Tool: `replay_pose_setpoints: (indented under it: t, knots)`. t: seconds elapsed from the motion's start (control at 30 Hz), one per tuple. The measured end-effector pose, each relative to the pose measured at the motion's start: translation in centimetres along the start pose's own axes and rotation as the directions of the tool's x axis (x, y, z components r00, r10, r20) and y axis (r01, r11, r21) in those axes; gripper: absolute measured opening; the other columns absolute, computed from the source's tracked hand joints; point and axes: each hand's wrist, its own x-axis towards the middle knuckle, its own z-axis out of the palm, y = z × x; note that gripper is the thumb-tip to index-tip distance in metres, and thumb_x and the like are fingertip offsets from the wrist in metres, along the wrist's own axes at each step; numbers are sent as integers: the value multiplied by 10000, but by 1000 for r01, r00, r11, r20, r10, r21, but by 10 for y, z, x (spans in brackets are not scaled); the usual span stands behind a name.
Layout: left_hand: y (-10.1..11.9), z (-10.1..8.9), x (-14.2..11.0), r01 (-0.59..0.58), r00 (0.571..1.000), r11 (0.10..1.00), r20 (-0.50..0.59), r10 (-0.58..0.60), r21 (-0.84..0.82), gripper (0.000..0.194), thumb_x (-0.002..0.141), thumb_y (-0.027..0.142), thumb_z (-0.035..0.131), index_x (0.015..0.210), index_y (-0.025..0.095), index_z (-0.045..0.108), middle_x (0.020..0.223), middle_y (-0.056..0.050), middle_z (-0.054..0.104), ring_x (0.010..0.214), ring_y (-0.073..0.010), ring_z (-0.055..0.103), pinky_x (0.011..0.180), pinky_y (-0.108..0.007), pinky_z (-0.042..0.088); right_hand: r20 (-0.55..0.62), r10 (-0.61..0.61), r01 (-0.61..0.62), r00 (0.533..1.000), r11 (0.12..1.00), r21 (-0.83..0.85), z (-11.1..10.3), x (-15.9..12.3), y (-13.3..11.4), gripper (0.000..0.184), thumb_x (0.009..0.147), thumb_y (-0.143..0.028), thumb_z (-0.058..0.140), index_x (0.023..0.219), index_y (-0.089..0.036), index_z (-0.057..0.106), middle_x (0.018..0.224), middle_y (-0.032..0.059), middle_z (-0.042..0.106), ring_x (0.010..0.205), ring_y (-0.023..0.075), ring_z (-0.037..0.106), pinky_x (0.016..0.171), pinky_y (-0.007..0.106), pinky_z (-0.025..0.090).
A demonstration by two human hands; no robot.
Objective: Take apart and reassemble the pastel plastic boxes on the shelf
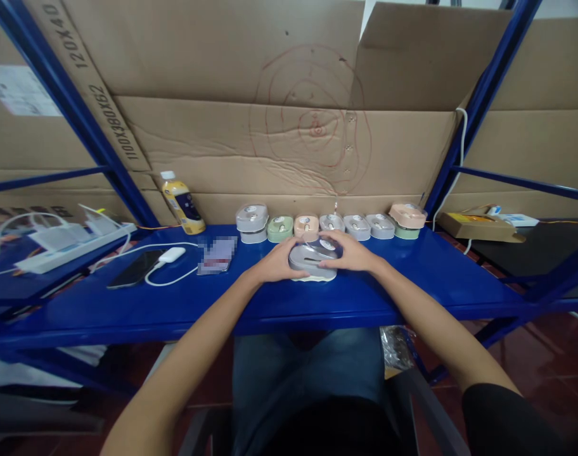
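at the middle of the blue table (pixel 441 272) in the head view, the left hand (pixel 278 259) and right hand (pixel 350 252) are clasped on opposite sides of a grey box (pixel 312 269), its lid seemingly on. behind it, a row of boxes (pixel 280 229) looks closed, so probably done; this one seems unfinished. how many are left, i cannot tell.

Grey rounded box (pixel 314 270), clear lid (pixel 312 247) on top, upright at middle of blue tabletop (pixel 426 278).
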Motion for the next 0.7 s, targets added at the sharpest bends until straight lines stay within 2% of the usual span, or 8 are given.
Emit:
replay_pose_setpoints:
  t: [0.13, 0.33, 0.5, 0.7]
  knots:
    - [-1, 1, 0, 40, 997, 997, 75, -35, -67, 1121, 625, 549, 968, 1547, 186, 444, 1514, -202, 594, 1348, -431, 619, 1130, -575, 517, 42, 27, -25, 999, 999, -35, 10, 3, -12, 858, 759, -651, 864, 1478, -247, 623, 1319, 140, 685, 1201, 348, 654, 1056, 529, 532]
    - [2, 9, 0, 118, 992, 989, 57, -113, -92, 1340, 610, 584, 969, 1667, 178, 252, 1592, -266, 511, 1448, -487, 534, 1151, -642, 474, 109, 58, -47, 992, 993, -107, 14, 4, -13, 914, 775, -674, 850, 1537, -241, 592, 1186, 136, 666, 1141, 349, 647, 987, 512, 543]
    - [2, 12, -1, 96, 993, 991, 79, -88, -95, 1348, 633, 556, 959, 1694, 197, 209, 1590, -265, 523, 1434, -485, 556, 1138, -636, 486, 140, 87, -68, 986, 989, -133, 13, 4, -11, 900, 805, -709, 807, 1562, -284, 569, 1145, 113, 665, 1084, 326, 657, 965, 511, 547]
    - [-2, 13, -2, 105, 989, 992, 115, -97, -71, 1335, 665, 523, 928, 1705, 177, 166, 1537, -262, 581, 1403, -470, 593, 1135, -633, 490, 169, 177, -142, 970, 970, -197, 13, 4, -20, 924, 804, -742, 787, 1590, -325, 539, 1186, 132, 715, 1099, 367, 691, 949, 527, 561]
